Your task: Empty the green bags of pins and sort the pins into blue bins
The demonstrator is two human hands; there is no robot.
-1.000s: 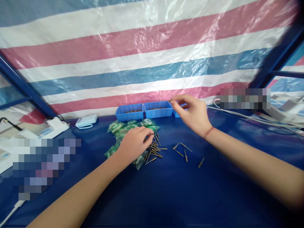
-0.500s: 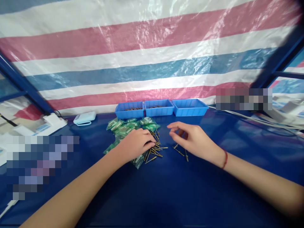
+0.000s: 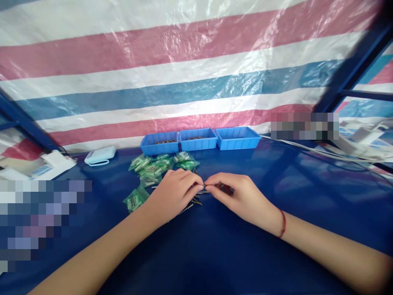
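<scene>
My left hand (image 3: 181,190) is closed in a pinch, thumb against forefinger, over a loose pile of brass-coloured blind rivets (image 3: 196,200). Its fingertips meet those of my right hand (image 3: 242,194), also pinched, with a small rivet (image 3: 204,186) between them. Most of that rivet is covered by the fingers. Part of the pile is hidden under my left hand. Beside and behind this hand lie green-tinted plastic bags (image 3: 150,166) with small metal pieces inside; another bag (image 3: 135,199) sits by my left wrist.
Three blue bins stand in a row at the back: the left bin (image 3: 159,149) and middle bin (image 3: 198,144) hold small metal parts, beside the right bin (image 3: 238,143). A pale blue case (image 3: 100,155) lies at the back left. White cables (image 3: 294,147) run along the right.
My right hand has come left, and its fingertips now meet my left hand's over the rivets. The few rivets lying under my right hand no longer show. The view has shifted slightly.
</scene>
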